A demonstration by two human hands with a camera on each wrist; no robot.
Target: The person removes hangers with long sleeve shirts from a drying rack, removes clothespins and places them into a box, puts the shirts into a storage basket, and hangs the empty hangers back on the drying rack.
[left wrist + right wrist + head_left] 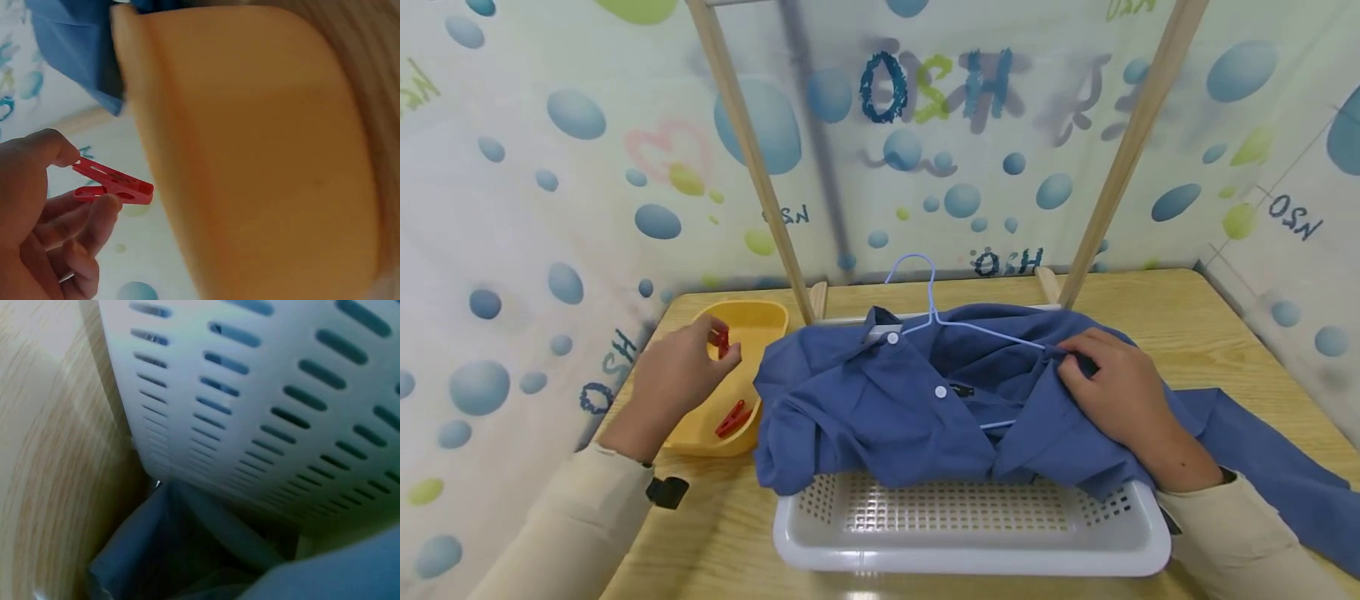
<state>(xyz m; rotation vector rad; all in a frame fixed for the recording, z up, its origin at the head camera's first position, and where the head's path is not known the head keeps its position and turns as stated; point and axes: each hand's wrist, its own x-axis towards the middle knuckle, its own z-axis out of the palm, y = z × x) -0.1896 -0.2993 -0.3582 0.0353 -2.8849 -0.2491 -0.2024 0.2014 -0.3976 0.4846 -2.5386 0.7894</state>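
Note:
My left hand (681, 367) pinches a red clothespin (115, 182) between thumb and fingers, above the yellow basin (703, 429). Another red clothespin or two (734, 418) lie in that basin. With my right hand (1112, 387) I grip the blue shirt (880, 400) at its collar edge, beside one arm of the light-blue hanger (931, 292). The hanger sits inside the shirt, its hook standing up from the neck. A clear clip-like piece (883, 333) shows near the top button. The right wrist view shows no hand, only blue cloth (181, 550) beside the basket.
Beneath the shirt stands a white perforated basket (970, 560) on the wooden table (1232, 333). Two wooden posts (1127, 158) of a frame rise behind it. One sleeve (1270, 450) trails over the table at right. A patterned curtain (880, 167) hangs behind.

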